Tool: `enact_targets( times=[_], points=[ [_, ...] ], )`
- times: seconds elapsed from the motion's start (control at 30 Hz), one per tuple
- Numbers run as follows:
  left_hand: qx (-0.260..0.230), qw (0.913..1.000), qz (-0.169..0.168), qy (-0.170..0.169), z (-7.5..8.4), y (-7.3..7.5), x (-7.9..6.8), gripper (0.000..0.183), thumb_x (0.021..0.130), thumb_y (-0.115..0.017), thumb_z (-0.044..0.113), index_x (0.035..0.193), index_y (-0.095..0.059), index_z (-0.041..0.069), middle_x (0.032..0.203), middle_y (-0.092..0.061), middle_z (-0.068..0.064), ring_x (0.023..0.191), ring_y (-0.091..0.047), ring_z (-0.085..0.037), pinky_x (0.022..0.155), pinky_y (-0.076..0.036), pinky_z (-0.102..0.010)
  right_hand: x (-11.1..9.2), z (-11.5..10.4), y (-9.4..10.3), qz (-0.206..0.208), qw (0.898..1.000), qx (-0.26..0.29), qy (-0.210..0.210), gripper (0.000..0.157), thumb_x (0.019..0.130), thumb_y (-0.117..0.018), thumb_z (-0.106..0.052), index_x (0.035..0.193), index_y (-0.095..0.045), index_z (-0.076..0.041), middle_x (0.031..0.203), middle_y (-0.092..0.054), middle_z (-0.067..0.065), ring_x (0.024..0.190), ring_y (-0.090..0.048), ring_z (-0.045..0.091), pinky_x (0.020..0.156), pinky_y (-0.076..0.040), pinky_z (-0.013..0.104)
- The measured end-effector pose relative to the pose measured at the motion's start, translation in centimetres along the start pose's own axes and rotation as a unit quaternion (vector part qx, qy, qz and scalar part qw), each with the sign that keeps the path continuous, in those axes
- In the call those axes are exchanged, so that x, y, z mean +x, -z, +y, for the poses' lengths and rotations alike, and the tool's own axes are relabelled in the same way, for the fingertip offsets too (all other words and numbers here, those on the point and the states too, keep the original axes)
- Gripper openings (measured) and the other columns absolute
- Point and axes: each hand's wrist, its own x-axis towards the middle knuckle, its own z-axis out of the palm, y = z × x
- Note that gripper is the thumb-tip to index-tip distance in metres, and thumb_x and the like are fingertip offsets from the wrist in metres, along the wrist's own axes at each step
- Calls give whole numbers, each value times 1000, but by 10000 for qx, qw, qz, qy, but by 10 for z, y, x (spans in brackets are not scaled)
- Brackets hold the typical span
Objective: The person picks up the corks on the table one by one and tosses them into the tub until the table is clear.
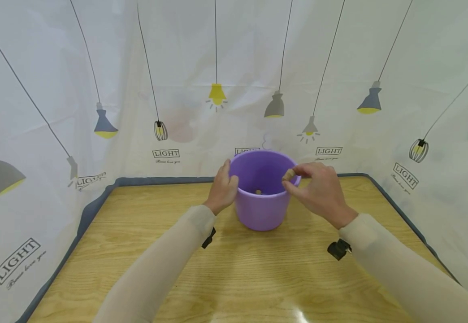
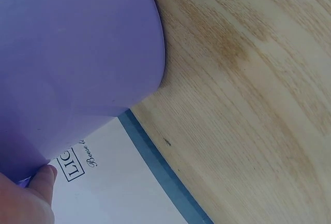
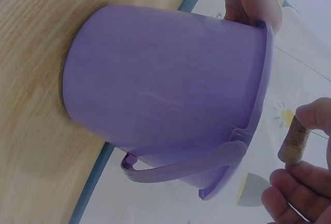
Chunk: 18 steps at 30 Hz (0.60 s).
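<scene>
A purple plastic bucket (image 1: 263,211) stands upright on the wooden table. My left hand (image 1: 223,188) grips its left rim, and the right wrist view shows that hand (image 3: 253,1) at the rim from the other side. Between thumb and fingertips my right hand (image 1: 318,190) pinches a short brown cork (image 3: 294,141), held above the right edge of the bucket's opening. Another small tan piece (image 1: 258,192), much like a cork, lies inside on the bucket's bottom. The bucket's handle (image 3: 191,167) is folded down along its side.
Wood-grain tabletop (image 1: 157,269) spreads around the bucket, with a blue-grey edge (image 1: 165,180) at the back. White sheeting (image 1: 193,58) printed with hanging lamps rises behind and on both sides. Dark wrist cameras (image 1: 340,249) sit under both sleeves.
</scene>
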Motion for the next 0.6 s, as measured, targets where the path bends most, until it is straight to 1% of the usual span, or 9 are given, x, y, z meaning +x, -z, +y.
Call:
enact_targets(
  times=[0.27, 0.33, 0.5, 0.57, 0.6],
  points=[
    [5, 10000, -43, 51, 0, 0, -1, 68, 100, -35, 19, 163, -16, 1, 166, -26, -19, 153, -24, -32, 125, -20, -46, 9, 0, -6, -105, 9999, 18, -19, 7, 83, -82, -18, 84, -78, -12, 83, -76, 2, 77, -71, 23, 72, -58, 44],
    [9, 10000, -60, 58, 0, 0, -1, 68, 100, -34, 19, 163, -15, 1, 166, -25, -20, 153, -24, -32, 125, -19, -46, 10, 0, -7, -145, 9999, -9, -60, 6, 83, -82, -18, 84, -78, -13, 83, -77, 2, 77, -70, 21, 71, -57, 42],
    [-1, 10000, -47, 35, 1, 1, -2, 68, 100, -34, 19, 163, -15, 0, 166, -26, -21, 153, -24, -34, 125, -19, -47, 13, 1, -11, -221, 9995, -163, -179, 8, 83, -83, -21, 84, -79, -14, 84, -77, 1, 75, -68, 19, 68, -52, 36],
    [12, 10000, -33, 19, 1, 0, -1, 68, 100, -34, 19, 163, -15, 0, 166, -26, -20, 153, -25, -33, 125, -20, -47, 14, 2, -12, -250, 9992, -236, -195, 9, 83, -82, -22, 85, -80, -14, 85, -78, 2, 76, -69, 21, 70, -50, 38],
    [24, 10000, -22, 4, 1, 0, -1, 68, 100, -34, 19, 163, -16, 0, 166, -26, -21, 153, -25, -34, 125, -20, -47, 15, 3, -13, -275, 9990, -269, -212, 9, 83, -82, -23, 85, -80, -14, 86, -78, 2, 78, -70, 22, 74, -50, 40]
  ],
)
